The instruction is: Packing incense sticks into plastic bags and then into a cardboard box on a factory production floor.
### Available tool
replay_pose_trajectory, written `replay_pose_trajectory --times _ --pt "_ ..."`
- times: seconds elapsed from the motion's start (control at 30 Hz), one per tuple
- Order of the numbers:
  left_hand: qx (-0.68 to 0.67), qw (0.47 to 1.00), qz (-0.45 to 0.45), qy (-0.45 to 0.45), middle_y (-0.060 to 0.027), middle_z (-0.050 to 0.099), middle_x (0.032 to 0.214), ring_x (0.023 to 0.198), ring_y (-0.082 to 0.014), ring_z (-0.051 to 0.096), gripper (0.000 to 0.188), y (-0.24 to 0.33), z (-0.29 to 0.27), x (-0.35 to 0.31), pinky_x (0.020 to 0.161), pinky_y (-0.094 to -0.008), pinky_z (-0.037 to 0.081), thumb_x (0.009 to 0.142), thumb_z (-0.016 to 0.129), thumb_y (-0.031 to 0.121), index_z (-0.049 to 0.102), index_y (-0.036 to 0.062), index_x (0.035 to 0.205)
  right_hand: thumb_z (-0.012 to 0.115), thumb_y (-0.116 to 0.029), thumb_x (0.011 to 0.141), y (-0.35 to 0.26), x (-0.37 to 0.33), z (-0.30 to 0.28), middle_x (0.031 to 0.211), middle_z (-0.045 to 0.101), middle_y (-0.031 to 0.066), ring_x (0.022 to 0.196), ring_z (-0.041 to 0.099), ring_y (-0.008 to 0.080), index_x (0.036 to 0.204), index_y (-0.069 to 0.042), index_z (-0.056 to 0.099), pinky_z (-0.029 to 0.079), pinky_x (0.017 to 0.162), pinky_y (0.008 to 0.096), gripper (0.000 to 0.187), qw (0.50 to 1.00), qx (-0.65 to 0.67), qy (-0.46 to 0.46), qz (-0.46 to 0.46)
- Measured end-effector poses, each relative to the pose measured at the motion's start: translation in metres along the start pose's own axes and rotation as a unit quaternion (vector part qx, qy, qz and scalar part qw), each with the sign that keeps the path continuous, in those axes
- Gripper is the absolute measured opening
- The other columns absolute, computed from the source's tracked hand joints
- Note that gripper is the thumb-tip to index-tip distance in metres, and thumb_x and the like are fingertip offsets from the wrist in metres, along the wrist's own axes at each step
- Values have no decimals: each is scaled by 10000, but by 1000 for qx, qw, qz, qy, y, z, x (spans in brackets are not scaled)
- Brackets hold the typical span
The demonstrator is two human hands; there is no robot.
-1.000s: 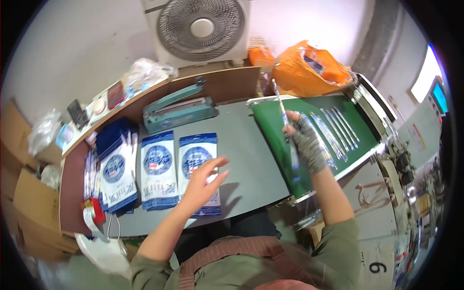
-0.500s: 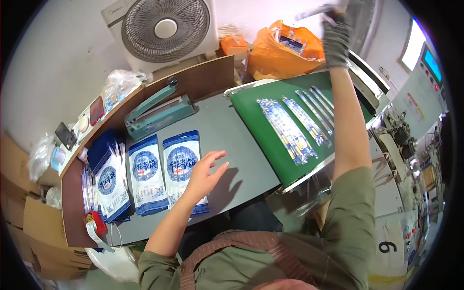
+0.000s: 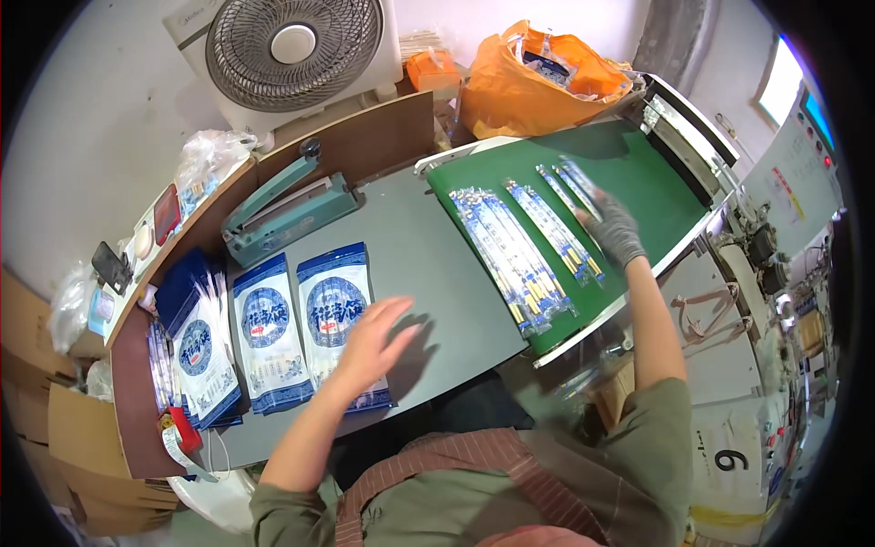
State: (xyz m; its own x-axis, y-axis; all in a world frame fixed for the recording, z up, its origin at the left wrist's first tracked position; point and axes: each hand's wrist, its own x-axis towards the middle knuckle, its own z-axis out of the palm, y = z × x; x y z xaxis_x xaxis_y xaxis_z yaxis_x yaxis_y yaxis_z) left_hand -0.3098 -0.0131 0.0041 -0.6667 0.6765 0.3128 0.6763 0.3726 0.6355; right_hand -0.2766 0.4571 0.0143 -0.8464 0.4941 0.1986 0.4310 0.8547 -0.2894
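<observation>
Over the right end of a row of slim chopstick packets (image 3: 510, 260) in clear, blue-printed wrap is my right hand (image 3: 615, 230), in a grey glove. Its fingers lie at the rightmost packets, smeared by motion, so I cannot see whether they grip one. The packets lie in groups on a green belt (image 3: 447, 182). Bare and open, my left hand (image 3: 372, 345) hangs over the grey table (image 3: 437, 301) with fingers apart and nothing in it. It partly covers a white-and-blue pouch (image 3: 333, 292). A second pouch (image 3: 267, 319) lies to its left.
A stack of pouches (image 3: 196, 351) stands at the table's left end beside a red tape dispenser (image 3: 182, 428). Behind are a teal bag sealer (image 3: 292, 214), a box fan (image 3: 293, 46) and an orange plastic bag (image 3: 510, 87). Machinery (image 3: 766, 264) stands at the right.
My right hand has come down from beside the orange bag, where it held a blurred pale strip, to the packets on the belt. My left hand stays over the pouch.
</observation>
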Motion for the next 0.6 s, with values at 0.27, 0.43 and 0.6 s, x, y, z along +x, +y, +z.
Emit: replay_pose_trajectory --times 0.27,0.43,0.6 --pt "-441 805 -381 111 -145 369 1457 1283 -232 449 739 -66 115 81 1001 -357 425 934 510 507 278 60 1476 569 -501 854 -178 -125 41 1418 376 274 1321 361 399 1413 -33 380 260 1116 438 753 966 -29 -44 -255" --pt "-614 726 -273 146 -197 352 1471 1358 -272 347 717 -98 66 38 1107 -362 281 966 501 398 211 -29 1464 600 -482 830 -230 -163 126 1488 241 295 1389 234 434 1472 -45 249 195 1135 508 853 960 19 -39 -278" --pt "-266 920 -95 272 -174 441 1422 1305 -299 427 505 -78 -17 -1 1073 -369 335 877 627 196 482 29 1331 597 -490 864 -176 -113 156 1441 354 274 1324 348 419 1415 26 347 274 1115 447 795 984 160 -4 -83"
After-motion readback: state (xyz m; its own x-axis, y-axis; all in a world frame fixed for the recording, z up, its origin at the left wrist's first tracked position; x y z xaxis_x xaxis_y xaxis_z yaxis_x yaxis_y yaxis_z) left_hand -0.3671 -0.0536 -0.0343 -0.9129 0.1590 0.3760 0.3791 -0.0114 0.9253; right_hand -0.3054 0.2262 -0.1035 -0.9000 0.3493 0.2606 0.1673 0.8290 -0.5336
